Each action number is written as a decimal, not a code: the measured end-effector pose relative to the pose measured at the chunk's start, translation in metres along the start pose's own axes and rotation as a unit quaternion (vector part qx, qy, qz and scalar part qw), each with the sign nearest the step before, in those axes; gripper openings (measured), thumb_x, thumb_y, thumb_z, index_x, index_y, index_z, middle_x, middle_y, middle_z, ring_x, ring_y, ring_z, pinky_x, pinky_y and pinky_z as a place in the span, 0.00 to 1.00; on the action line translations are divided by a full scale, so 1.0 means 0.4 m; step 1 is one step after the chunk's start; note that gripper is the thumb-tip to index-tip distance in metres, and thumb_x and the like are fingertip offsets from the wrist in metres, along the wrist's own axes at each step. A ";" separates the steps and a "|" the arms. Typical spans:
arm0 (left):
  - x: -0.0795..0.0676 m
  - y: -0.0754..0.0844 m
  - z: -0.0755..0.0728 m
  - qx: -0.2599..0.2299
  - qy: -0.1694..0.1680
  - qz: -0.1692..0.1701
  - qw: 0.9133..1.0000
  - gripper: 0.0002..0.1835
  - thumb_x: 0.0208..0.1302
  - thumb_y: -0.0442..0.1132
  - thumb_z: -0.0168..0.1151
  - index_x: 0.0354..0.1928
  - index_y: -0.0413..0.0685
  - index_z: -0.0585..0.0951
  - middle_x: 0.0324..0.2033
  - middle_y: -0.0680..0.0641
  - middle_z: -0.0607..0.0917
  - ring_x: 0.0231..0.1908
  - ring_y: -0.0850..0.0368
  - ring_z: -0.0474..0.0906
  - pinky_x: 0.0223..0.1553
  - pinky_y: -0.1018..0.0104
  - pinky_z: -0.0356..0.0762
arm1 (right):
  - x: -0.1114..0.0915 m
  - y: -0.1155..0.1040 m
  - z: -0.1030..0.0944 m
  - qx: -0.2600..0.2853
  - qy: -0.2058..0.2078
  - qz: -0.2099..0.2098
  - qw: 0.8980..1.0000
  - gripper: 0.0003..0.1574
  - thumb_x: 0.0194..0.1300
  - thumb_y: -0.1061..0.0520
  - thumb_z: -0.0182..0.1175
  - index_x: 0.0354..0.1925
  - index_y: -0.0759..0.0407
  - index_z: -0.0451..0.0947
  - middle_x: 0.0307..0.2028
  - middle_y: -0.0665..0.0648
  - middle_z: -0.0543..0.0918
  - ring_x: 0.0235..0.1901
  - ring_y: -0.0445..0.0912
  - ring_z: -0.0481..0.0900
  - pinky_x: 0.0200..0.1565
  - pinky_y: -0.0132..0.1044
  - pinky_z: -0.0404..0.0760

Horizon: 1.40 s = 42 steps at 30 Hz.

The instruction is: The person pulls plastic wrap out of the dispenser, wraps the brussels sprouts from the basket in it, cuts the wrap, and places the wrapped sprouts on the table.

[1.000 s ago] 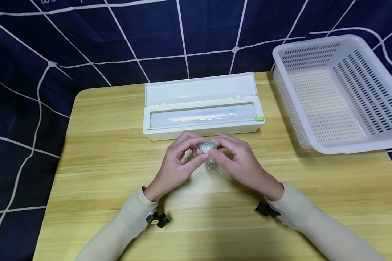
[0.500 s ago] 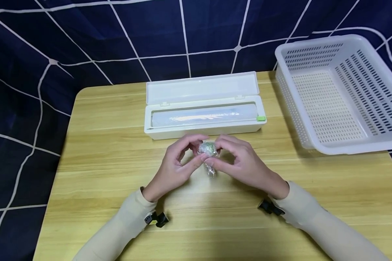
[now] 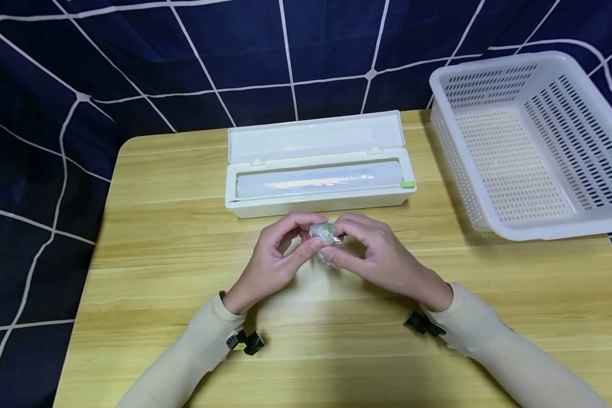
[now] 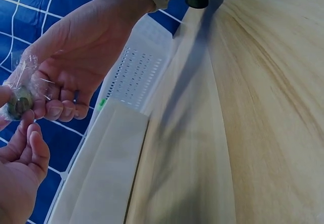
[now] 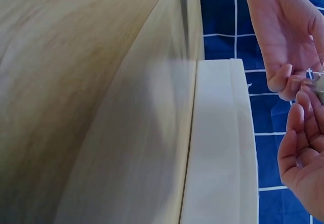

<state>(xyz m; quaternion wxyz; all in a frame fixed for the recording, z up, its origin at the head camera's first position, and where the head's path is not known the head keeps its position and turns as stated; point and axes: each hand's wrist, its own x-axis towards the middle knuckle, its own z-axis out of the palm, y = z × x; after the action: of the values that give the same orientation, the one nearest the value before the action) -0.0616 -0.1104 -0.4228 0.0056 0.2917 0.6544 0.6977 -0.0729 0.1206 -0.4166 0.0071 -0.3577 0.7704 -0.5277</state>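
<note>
A small greenish, roundish item wrapped in cling film (image 3: 324, 232) is held between both hands, above the tabletop. My left hand (image 3: 277, 256) pinches it from the left, thumb in front and fingers curled behind. From the other side my right hand (image 3: 382, 258) grips it, its thumb tip close to the left thumb. A loose twist of film hangs below the thumbs. In the left wrist view the wrapped item (image 4: 20, 104) shows a dark green patch under crinkled film. What is inside cannot be told. Only an edge of it shows in the right wrist view.
Just beyond the hands is a white cling film box (image 3: 318, 203), its lid (image 3: 316, 139) raised, a film roll (image 3: 318, 180) inside and a green slider (image 3: 408, 184) at its right end. A white perforated basket (image 3: 459, 164) stands at the right. Dark blue cloth hangs behind.
The fingers have shifted slightly around the wrapped item, and it has turned a little. The film tail, spread out before, looks shorter and gathered below the thumbs. Box and basket have stayed put.
</note>
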 end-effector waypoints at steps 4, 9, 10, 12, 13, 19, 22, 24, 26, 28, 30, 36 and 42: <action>-0.005 0.003 -0.003 -0.016 -0.003 -0.005 1.000 0.18 0.80 0.32 0.62 0.65 0.29 0.79 0.50 0.35 0.85 0.44 0.49 0.79 0.49 0.62 0.82 | 0.002 0.000 0.001 -0.014 -0.001 -0.006 1.000 0.04 0.75 0.59 0.70 0.42 0.51 0.82 0.43 0.44 0.84 0.40 0.45 0.79 0.39 0.45 0.81; -0.010 0.006 -0.006 -0.028 -0.014 -0.014 0.999 0.25 0.71 0.26 0.66 0.68 0.29 0.77 0.45 0.37 0.83 0.43 0.49 0.76 0.50 0.63 0.81 | 0.003 0.004 0.004 -0.026 0.003 -0.011 1.000 0.09 0.83 0.50 0.63 0.42 0.52 0.82 0.41 0.44 0.83 0.39 0.42 0.76 0.36 0.40 0.80; -0.010 0.007 -0.006 -0.028 -0.016 -0.018 0.999 0.27 0.69 0.25 0.68 0.69 0.30 0.77 0.44 0.38 0.82 0.43 0.48 0.76 0.50 0.62 0.80 | 0.003 0.005 0.004 -0.029 0.005 -0.013 0.999 0.12 0.84 0.48 0.62 0.41 0.52 0.82 0.41 0.44 0.83 0.38 0.42 0.76 0.35 0.40 0.79; -0.011 0.008 -0.006 -0.024 -0.018 -0.027 0.999 0.30 0.65 0.22 0.72 0.69 0.31 0.77 0.44 0.41 0.83 0.43 0.48 0.76 0.50 0.62 0.80 | 0.003 0.006 0.005 -0.034 0.007 -0.019 0.999 0.17 0.86 0.44 0.58 0.40 0.52 0.80 0.40 0.45 0.82 0.38 0.43 0.75 0.35 0.40 0.78; -0.011 0.009 -0.005 -0.022 -0.017 -0.030 0.999 0.31 0.63 0.21 0.73 0.69 0.31 0.78 0.44 0.41 0.83 0.42 0.47 0.76 0.50 0.62 0.80 | 0.002 0.007 0.007 -0.039 0.007 -0.022 0.999 0.19 0.86 0.42 0.57 0.39 0.52 0.79 0.38 0.45 0.80 0.37 0.43 0.74 0.34 0.41 0.76; -0.012 0.008 -0.001 -0.015 -0.007 -0.032 0.999 0.33 0.59 0.15 0.75 0.68 0.30 0.79 0.44 0.41 0.85 0.40 0.49 0.76 0.46 0.64 0.80 | 0.002 0.004 0.009 -0.074 0.007 -0.037 0.997 0.24 0.86 0.38 0.52 0.37 0.52 0.75 0.35 0.46 0.77 0.35 0.46 0.73 0.33 0.43 0.74; -0.011 0.008 0.000 -0.015 -0.005 -0.032 0.999 0.31 0.61 0.16 0.74 0.67 0.30 0.79 0.43 0.41 0.85 0.40 0.50 0.76 0.45 0.66 0.81 | -0.001 0.002 0.010 -0.084 0.012 -0.043 0.995 0.25 0.86 0.38 0.51 0.37 0.53 0.76 0.36 0.46 0.77 0.38 0.44 0.74 0.36 0.43 0.76; -0.011 0.009 0.001 -0.013 -0.004 -0.034 0.999 0.30 0.62 0.16 0.73 0.67 0.31 0.80 0.41 0.42 0.84 0.39 0.51 0.77 0.44 0.66 0.81 | -0.003 0.001 0.010 -0.089 0.013 -0.046 0.995 0.25 0.87 0.38 0.50 0.36 0.53 0.75 0.37 0.47 0.78 0.40 0.44 0.75 0.38 0.42 0.76; -0.011 0.009 0.000 -0.009 -0.003 -0.037 0.999 0.30 0.62 0.16 0.74 0.67 0.31 0.81 0.41 0.43 0.85 0.38 0.51 0.77 0.44 0.66 0.81 | -0.004 0.001 0.009 -0.094 0.010 -0.048 0.994 0.26 0.87 0.39 0.49 0.36 0.54 0.75 0.37 0.48 0.78 0.41 0.44 0.76 0.40 0.41 0.77; -0.010 0.010 -0.001 -0.004 -0.002 -0.037 0.999 0.29 0.62 0.17 0.74 0.66 0.32 0.81 0.40 0.44 0.85 0.38 0.51 0.77 0.43 0.66 0.81 | -0.004 0.001 0.007 -0.096 0.006 -0.049 0.994 0.26 0.87 0.39 0.49 0.36 0.54 0.74 0.38 0.49 0.78 0.43 0.45 0.77 0.42 0.41 0.77; -0.010 0.010 0.000 0.004 -0.003 -0.037 0.999 0.29 0.62 0.18 0.74 0.65 0.33 0.82 0.40 0.45 0.85 0.38 0.50 0.78 0.43 0.64 0.82 | -0.004 0.001 0.005 -0.098 0.002 -0.047 0.994 0.26 0.88 0.39 0.48 0.36 0.54 0.74 0.39 0.49 0.79 0.44 0.46 0.78 0.44 0.41 0.78; -0.013 0.003 0.005 0.046 -0.004 -0.032 0.998 0.26 0.64 0.20 0.75 0.64 0.34 0.83 0.39 0.47 0.86 0.37 0.52 0.79 0.39 0.58 0.83 | -0.007 0.000 0.004 -0.111 0.004 -0.057 0.992 0.26 0.89 0.40 0.47 0.36 0.53 0.74 0.37 0.48 0.78 0.44 0.46 0.79 0.47 0.43 0.79; -0.016 0.001 0.001 0.082 0.009 -0.020 0.996 0.22 0.62 0.21 0.75 0.59 0.33 0.85 0.38 0.47 0.86 0.34 0.52 0.79 0.32 0.60 0.79 | -0.001 -0.002 0.011 -0.119 0.041 -0.060 0.990 0.26 0.88 0.38 0.50 0.35 0.53 0.74 0.32 0.46 0.75 0.35 0.45 0.75 0.40 0.40 0.75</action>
<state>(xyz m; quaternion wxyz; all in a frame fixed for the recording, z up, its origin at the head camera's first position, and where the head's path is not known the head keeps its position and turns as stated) -0.0559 -0.1127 -0.4249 -0.0098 0.2719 0.7150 0.6440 -0.0705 0.1170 -0.4182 -0.0993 -0.3795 0.8045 -0.4460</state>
